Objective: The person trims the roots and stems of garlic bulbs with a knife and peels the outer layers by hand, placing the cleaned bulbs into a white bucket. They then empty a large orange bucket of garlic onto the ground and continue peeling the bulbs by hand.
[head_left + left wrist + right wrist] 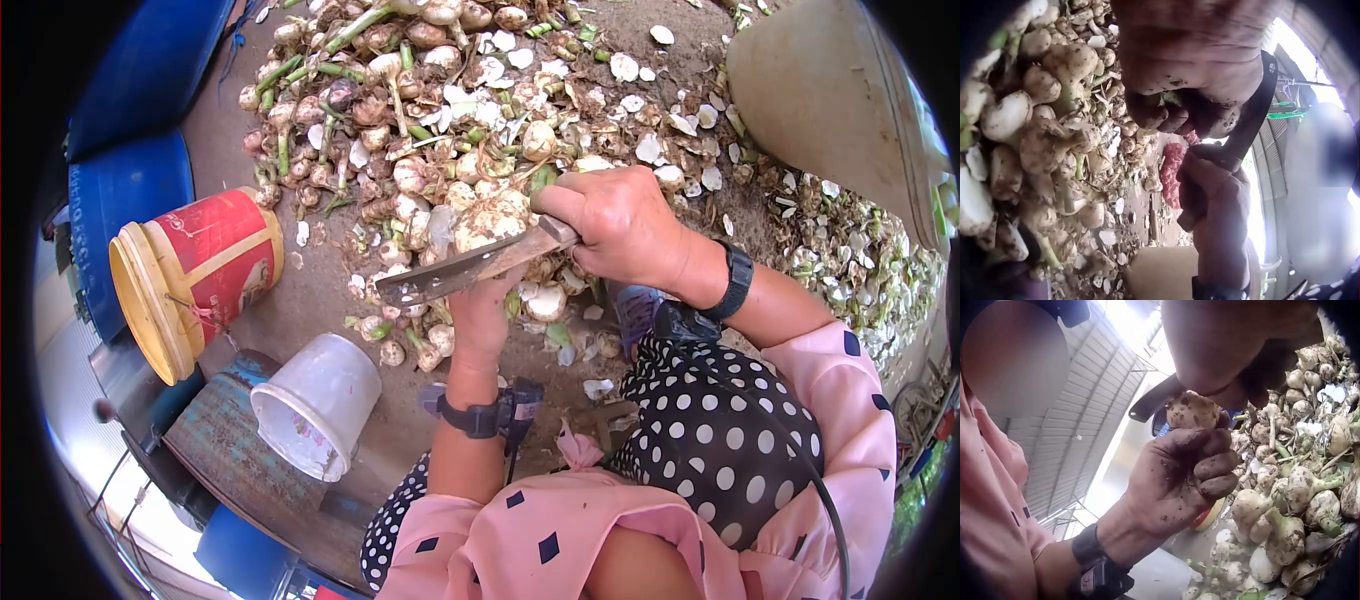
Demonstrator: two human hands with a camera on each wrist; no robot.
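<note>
My right hand (pixel 625 222) grips the wooden handle of a knife (pixel 460 272), whose dark, dirt-specked blade reaches left over my left hand (pixel 480 318). In the right wrist view my left hand's fingers curl round a round, pale bulb (pixel 1192 411) spotted with soil. The knife blade (pixel 1154 400) lies right behind that bulb. Soil also marks the fingers (pixel 1216 465). In the left wrist view the knife (pixel 1254 112) passes beyond my left hand (pixel 1194 69), and my right hand (pixel 1213 181) holds its handle end.
A heap of soil-covered bulbs (pixel 410 175) with green stalks spreads ahead, with white slices (pixel 650 148) scattered around. A red and yellow bucket (pixel 215 265) lies tilted at left, near a white bucket (pixel 320 400). At right stands a large beige container (pixel 830 105) beside more trimmings (pixel 850 270).
</note>
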